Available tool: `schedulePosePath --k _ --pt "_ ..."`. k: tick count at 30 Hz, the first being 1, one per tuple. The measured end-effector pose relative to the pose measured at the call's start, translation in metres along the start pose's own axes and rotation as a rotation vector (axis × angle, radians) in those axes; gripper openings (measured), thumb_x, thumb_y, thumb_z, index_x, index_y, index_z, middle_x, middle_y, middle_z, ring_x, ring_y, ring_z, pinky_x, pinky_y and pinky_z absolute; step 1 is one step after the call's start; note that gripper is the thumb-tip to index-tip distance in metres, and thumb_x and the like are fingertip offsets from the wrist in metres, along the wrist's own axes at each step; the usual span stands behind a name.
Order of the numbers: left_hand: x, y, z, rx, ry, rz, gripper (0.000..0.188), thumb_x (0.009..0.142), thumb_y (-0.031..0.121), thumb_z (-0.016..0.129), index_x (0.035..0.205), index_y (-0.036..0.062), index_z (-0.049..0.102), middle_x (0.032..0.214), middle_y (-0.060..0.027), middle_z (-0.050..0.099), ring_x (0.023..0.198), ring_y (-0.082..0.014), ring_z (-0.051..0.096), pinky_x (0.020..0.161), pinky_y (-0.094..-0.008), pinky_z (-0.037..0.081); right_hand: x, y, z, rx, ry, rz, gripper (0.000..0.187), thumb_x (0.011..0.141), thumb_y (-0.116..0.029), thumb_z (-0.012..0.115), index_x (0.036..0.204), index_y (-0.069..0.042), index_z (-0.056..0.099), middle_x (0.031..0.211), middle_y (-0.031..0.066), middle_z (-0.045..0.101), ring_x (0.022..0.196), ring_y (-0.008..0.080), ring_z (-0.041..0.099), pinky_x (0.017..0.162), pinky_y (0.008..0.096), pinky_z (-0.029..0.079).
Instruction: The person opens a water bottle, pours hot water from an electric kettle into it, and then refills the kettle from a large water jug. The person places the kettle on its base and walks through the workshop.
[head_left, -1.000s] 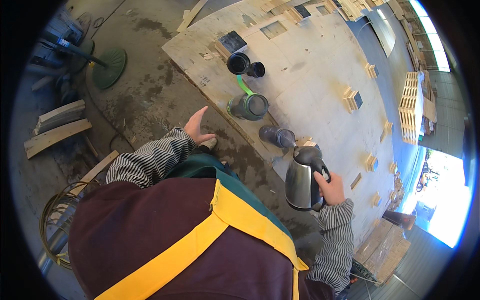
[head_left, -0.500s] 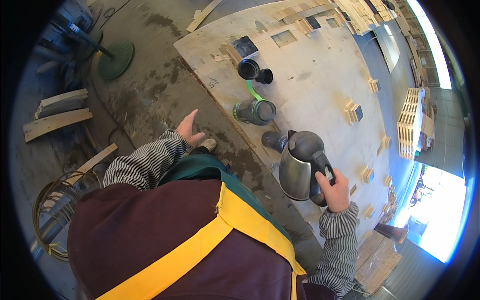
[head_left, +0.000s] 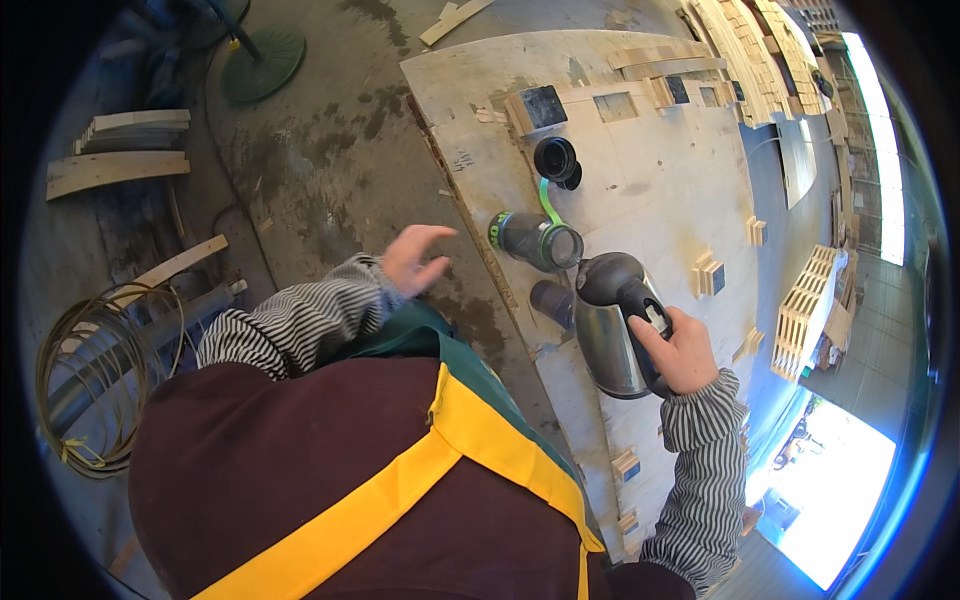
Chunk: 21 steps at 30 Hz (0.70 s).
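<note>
The right hand [head_left: 688, 352] curls round the handle [head_left: 637, 299] of a steel electric kettle [head_left: 608, 348], its spout [head_left: 583, 268] just beside a green-strapped bottle [head_left: 524, 238]'s mouth [head_left: 566, 247]. Left of that bottle, the left hand [head_left: 415, 261] hangs loosely spread.

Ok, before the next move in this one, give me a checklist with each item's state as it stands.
1. Kettle gripped: ok, the right hand is closed around its black handle.
2. Left hand free: ok, it is empty, fingers spread.
3. Green-banded bottle uncapped: ok, its mouth shows no cap.
4. Spout lined up over that mouth: cannot tell; it appears close by, but height is unclear from above.
5. Dark cup in clear view: not ok, the kettle partly hides it.
6. Liquid left in the kettle: cannot tell, its inside is hidden.
</note>
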<state>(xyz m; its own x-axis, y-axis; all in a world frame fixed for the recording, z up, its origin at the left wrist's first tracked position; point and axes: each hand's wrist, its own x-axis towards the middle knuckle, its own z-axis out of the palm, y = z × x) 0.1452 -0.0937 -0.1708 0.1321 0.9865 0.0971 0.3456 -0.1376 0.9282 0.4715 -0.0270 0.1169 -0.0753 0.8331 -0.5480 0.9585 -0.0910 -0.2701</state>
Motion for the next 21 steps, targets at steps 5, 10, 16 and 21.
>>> schedulePosePath --k 5,10,16,21 --pt "0.056 0.098 0.034 -0.278 -0.109 0.468 0.037 0.081 0.001 0.068 0.115 0.0067 0.057 0.133 -0.013 0.058 0.109 -0.031 0.054 0.096 -0.0399 0.044 0.012 -0.011 -0.005 -0.093 -0.027 0.031 0.051 0.086 -0.041 0.07 0.089 0.01 0.065 0.067 0.0236 0.065 0.063 0.032 0.068 0.06 0.04 0.052" --pt "0.075 0.128 0.048 -0.294 -0.145 0.467 0.035 0.081 0.002 0.068 0.113 0.0074 0.056 0.131 -0.0126 0.058 0.107 -0.0317 0.053 0.095 -0.0399 0.045 0.017 -0.02 -0.011 -0.172 -0.023 -0.036 0.05 0.086 -0.041 0.07 0.088 0.009 0.066 0.068 0.0241 0.065 0.066 0.0348 0.069 0.062 0.041 0.053" --pt "0.065 0.125 0.058 -0.301 -0.178 0.422 0.039 0.081 0.004 0.069 0.117 0.0064 0.055 0.139 -0.0158 0.052 0.11 -0.0328 0.054 0.097 -0.04 0.045 0.024 -0.027 -0.012 -0.223 -0.051 -0.044 0.049 0.085 -0.04 0.071 0.085 0.008 0.066 0.068 0.0234 0.065 0.066 0.0351 0.068 0.062 0.0414 0.053" --pt "0.056 0.125 0.06 -0.301 -0.21 0.402 0.039 0.082 0.006 0.069 0.119 0.0055 0.054 0.143 -0.0172 0.048 0.113 -0.0327 0.053 0.097 -0.0401 0.045 0.027 -0.03 -0.012 -0.319 -0.063 -0.06 0.049 0.085 -0.041 0.072 0.08 0.007 0.065 0.066 0.0227 0.064 0.065 0.0362 0.068 0.062 0.0426 0.054"
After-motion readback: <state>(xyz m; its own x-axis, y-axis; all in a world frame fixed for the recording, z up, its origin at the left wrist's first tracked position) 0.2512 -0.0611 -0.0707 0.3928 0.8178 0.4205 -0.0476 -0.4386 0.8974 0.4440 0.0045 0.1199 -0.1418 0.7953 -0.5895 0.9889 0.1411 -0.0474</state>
